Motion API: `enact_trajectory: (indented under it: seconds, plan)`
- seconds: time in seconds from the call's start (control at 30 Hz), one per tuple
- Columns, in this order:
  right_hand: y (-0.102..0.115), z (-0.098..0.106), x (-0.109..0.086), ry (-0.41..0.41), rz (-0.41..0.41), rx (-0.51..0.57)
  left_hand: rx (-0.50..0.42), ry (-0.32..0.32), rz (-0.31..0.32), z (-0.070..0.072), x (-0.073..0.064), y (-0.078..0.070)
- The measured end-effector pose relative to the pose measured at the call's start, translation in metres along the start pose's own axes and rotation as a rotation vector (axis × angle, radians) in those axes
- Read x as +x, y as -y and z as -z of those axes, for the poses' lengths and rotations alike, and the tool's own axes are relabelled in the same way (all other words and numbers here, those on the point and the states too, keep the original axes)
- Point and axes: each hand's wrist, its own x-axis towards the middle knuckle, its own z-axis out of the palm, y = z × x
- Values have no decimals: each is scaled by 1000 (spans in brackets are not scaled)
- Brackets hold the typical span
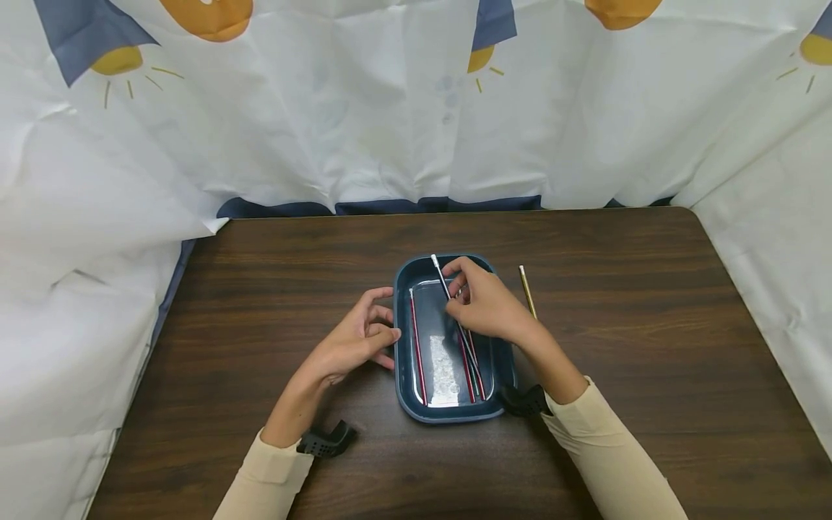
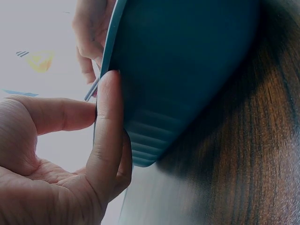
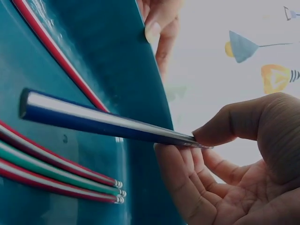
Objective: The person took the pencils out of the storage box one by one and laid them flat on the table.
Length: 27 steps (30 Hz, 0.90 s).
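Observation:
A dark blue-green tray [image 1: 448, 417] lies on the table. My left hand [image 1: 354, 339] pinches its left rim, thumb on top and fingers against the outer wall, as the left wrist view shows. Above the tray, my right hand [image 1: 487, 300] holds a blue pencil [image 3: 103, 123] between thumb and fingers, slanting, its white-tipped end toward the back. Inside, one red pencil [image 1: 418, 347] lies along the left side. Toward the right side, a green pencil [image 3: 56, 164] rests between two more red pencils, seen in the right wrist view.
A gold pencil [image 1: 528, 291] lies on the dark wooden table [image 1: 617, 310] just right of the tray, partly hidden by the right forearm. White curtains [image 1: 390, 130] with lamp prints hang behind the table and at its sides. Black devices [image 1: 328, 439] are strapped to both wrists.

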Motion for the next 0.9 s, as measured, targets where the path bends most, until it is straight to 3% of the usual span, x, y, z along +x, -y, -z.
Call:
enact_trajectory:
  seconds: [0.37,0.63,0.9]
  plan:
    - [-6,11,-11,-77,39,19,-11,9,-10,0,0,0]
    - [-13,18,-19,-92,30,138,-3,2,-8,0,-1,-1]
    - [-20,26,-30,-152,46,166,-4,5,-12,0,-1,0]
